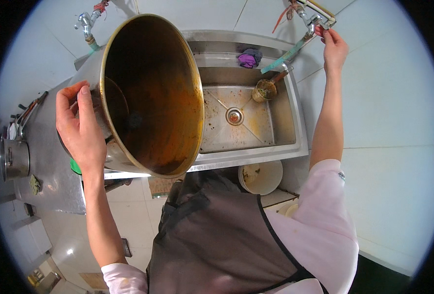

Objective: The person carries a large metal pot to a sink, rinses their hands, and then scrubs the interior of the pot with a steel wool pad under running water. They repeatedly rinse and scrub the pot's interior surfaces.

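Note:
A large metal stockpot (158,110) is tipped on its side, with its wide mouth facing the sink. Orange-brown residue coats its inner wall. My left hand (81,125) grips the pot's side near the rim; the exact hold is partly hidden by the fingers. Up at the right, my right hand (333,46) pinches the handle of a wall tap (315,21). A green hose (286,56) runs from that tap down to the stainless steel sink (239,145). No water shows at the hose's end. Inside the basin a long-handled metal dipper (264,90) rests in the far right corner, near the drain (235,116).
Purple and dark cloths (250,58) lie on the sink's back ledge. Another tap (86,25) is on the wall at the left. A steel counter (51,154) holds a smaller pot (15,158) and a green rag (35,184). Below the sink stands a white bucket (262,178).

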A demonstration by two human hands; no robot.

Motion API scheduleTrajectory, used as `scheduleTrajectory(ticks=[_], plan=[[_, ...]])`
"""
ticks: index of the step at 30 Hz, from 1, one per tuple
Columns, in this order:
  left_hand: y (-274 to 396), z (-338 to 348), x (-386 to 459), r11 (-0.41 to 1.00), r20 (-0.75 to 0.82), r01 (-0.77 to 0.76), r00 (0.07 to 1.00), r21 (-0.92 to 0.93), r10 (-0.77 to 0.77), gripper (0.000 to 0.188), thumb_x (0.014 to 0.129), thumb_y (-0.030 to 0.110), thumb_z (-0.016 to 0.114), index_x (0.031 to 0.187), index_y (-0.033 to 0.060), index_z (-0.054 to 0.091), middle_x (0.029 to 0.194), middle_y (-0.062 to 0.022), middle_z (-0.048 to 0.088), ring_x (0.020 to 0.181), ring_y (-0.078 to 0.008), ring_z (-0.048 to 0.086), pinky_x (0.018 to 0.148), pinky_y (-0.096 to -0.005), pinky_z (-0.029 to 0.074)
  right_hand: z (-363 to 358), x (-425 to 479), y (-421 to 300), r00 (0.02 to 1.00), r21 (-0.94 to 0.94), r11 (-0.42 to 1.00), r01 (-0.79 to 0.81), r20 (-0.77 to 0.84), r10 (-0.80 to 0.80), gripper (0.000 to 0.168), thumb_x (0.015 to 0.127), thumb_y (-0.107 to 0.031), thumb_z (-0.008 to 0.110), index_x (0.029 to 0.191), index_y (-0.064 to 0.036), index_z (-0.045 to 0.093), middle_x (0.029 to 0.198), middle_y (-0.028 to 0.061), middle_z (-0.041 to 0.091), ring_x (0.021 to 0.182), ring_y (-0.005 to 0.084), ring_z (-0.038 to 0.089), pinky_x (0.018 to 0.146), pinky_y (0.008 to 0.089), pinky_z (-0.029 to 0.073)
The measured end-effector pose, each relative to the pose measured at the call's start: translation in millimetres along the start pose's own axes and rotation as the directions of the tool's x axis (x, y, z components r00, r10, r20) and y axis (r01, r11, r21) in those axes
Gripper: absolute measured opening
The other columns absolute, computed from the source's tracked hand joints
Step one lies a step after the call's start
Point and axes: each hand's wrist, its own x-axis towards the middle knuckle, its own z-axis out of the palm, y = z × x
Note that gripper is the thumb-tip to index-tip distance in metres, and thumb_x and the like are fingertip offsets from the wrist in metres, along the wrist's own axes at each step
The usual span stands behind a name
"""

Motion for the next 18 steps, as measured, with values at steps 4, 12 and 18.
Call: scheduleTrajectory(ticks=[4,12,18], plan=[[5.4,0.7,-0.8,1.000,-0.021,0.005,1.000,0.013,-0.005,0.022,0.101,0.019,0.056,0.106,-0.0015,0.061,0.103,-0.0077,0.067,0.094,-0.0134,0.059,0.087,-0.0288,0.047,-13.1,3.0,-18.7,0.985,0.298,0.947,-0.122,0.152,0.080,0.030,0.098,-0.021,0.062,0.115,0.002,0.070,0.104,0.0102,0.073,0.095,0.0148,0.068,0.085,0.0289,0.051],[0.4,-3.3,-2.2,0.998,0.009,0.027,1.000,0.050,-0.027,0.021,0.103,0.019,0.055,0.108,0.0009,0.064,0.105,-0.0042,0.066,0.094,-0.0092,0.057,0.088,-0.0241,0.044,-3.6,29.0,31.9,0.971,0.486,0.843,-0.230,0.169,0.167,0.031,0.104,-0.022,0.050,0.118,0.003,0.064,0.104,0.0097,0.072,0.095,0.0178,0.066,0.087,0.0318,0.051],[1.0,8.3,-3.2,0.998,-0.004,-0.018,1.000,-0.059,0.018,0.021,0.102,0.017,0.056,0.105,-0.0018,0.062,0.099,-0.0034,0.065,0.086,-0.0077,0.055,0.080,-0.0234,0.044,17.2,-127.0,233.2,0.574,0.321,0.756,-0.571,0.814,0.087,0.023,0.093,-0.014,0.056,0.110,0.001,0.064,0.084,0.0090,0.069,0.070,0.0172,0.065,0.059,0.0302,0.050]])
